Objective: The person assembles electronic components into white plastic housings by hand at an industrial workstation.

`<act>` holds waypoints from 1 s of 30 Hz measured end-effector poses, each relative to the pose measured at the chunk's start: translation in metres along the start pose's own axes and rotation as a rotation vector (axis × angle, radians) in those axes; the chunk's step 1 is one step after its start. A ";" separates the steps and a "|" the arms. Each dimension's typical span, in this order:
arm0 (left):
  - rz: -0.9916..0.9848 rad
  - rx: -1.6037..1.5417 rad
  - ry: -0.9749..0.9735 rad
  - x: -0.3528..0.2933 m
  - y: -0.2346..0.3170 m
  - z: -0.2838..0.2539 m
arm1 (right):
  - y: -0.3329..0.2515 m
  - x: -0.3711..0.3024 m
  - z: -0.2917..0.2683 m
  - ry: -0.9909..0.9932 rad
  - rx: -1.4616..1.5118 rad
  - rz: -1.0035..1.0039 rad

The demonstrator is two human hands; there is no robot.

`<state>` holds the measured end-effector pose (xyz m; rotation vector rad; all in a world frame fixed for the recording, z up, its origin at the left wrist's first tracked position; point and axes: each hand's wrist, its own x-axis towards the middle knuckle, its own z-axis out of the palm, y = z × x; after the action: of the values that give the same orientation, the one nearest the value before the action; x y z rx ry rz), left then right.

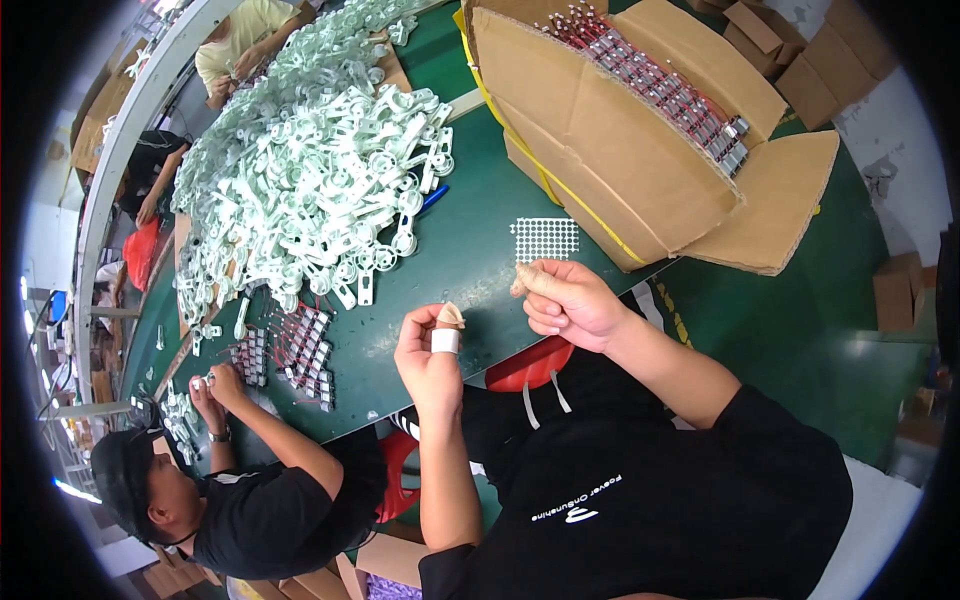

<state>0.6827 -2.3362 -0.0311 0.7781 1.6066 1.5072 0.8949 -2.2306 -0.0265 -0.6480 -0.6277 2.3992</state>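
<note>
We see our left hand (430, 350) raised above the green tabletop (470, 250), fingers curled, a white tape band (445, 341) around one finger. Our right hand (565, 300), loosely closed, pinches a small tan piece (519, 279) near the dotted sheet (545, 239).

The person wears a black short-sleeved shirt (650, 500), loose in the body, its sleeves ending above the elbows so both forearms are bare. A small white printed mark with a line of white lettering sits on the chest. Two white drawstring ends (543, 398) hang at the waist against dark trousers. The left hand (430, 350) has a white band of tape (445, 341) wrapped round one finger, with a tan cap (451, 315) over that fingertip. The right hand (565, 300) shows a similar tan covering (519, 280) on one fingertip. No watch or ring shows on either wrist.
</note>
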 end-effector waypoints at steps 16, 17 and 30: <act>0.004 -0.159 -0.066 -0.025 0.003 0.026 | 0.021 -0.008 0.015 0.000 -0.511 -0.345; 0.004 -0.160 -0.065 -0.026 0.003 0.025 | 0.021 -0.008 0.014 0.000 -0.511 -0.344; 0.430 0.393 0.023 -0.014 0.032 -0.001 | -0.012 -0.010 0.006 -0.265 0.073 0.101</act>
<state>0.6865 -2.3451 0.0024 1.4015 1.8630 1.5024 0.9034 -2.2301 -0.0123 -0.3402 -0.6240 2.6139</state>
